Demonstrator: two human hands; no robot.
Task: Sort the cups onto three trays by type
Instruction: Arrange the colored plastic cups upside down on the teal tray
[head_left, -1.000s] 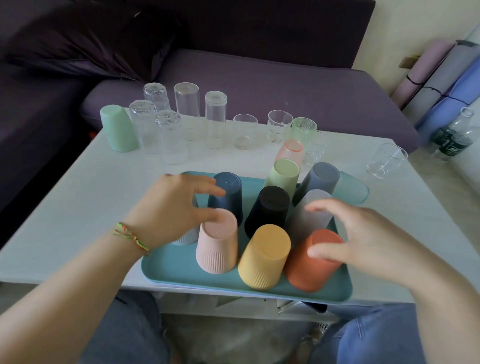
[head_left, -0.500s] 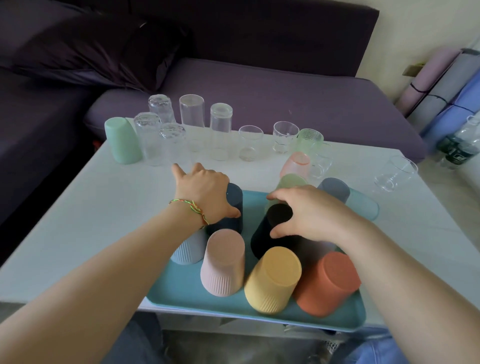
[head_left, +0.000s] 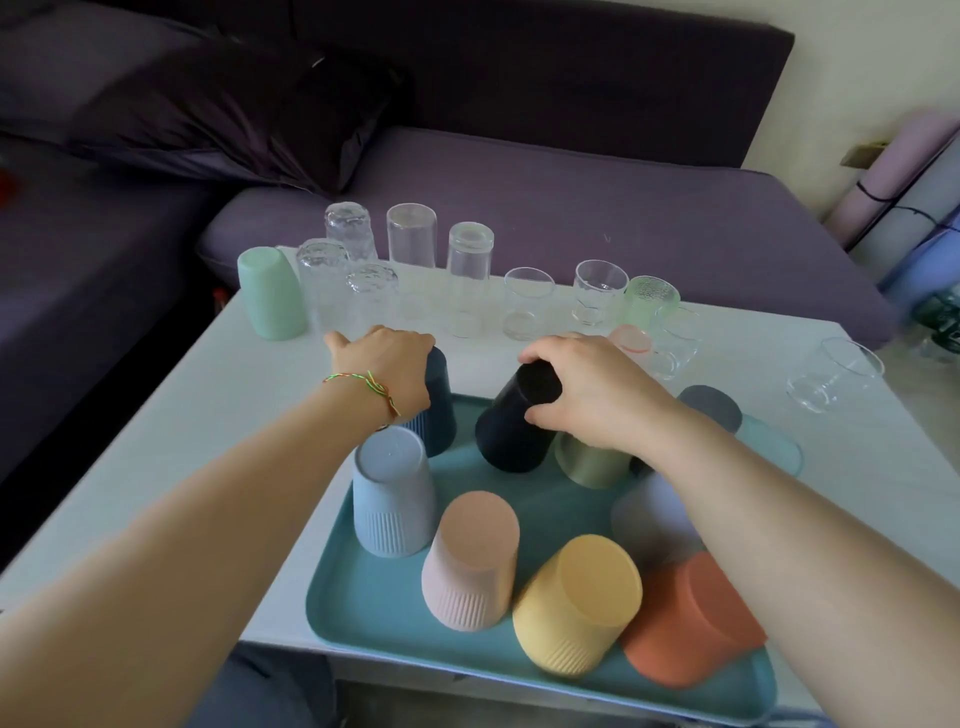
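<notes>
- With both hands down among packed cups, the main hazard on the tray (head_left: 374, 597) is knock-ons.
- right hand (head_left: 592, 395): fingers curled round the base end of the black cup (head_left: 514, 431), thumb on the near side.
- The black cup is at the tray's far middle, mouth down. Its long axis is tilted, with the base leaning right and away. Can't tell if the rim is clear of the tray.
- left hand (head_left: 387, 371): fingers wrapped over the top of the navy cup (head_left: 441, 415). That cup is mouth down with its axis near vertical, at the tray's far left corner.
- Risk: the olive cup (head_left: 587, 462) is right against the black cup. Swinging the black one out at that tilt could tip it.
- Risk: the right forearm (head_left: 779, 519) crosses over the pale grey cup (head_left: 644, 514) and orange cup (head_left: 691, 623). A low pull-back could topple both.
- Risk: the glasses (head_left: 467, 270) stand just beyond both hands on the surface (head_left: 156, 441). A forward overshoot hits them, and they'd likely roll or break.
- Risk: both grips are high on tapered plastic, so a slip is possible.
</notes>
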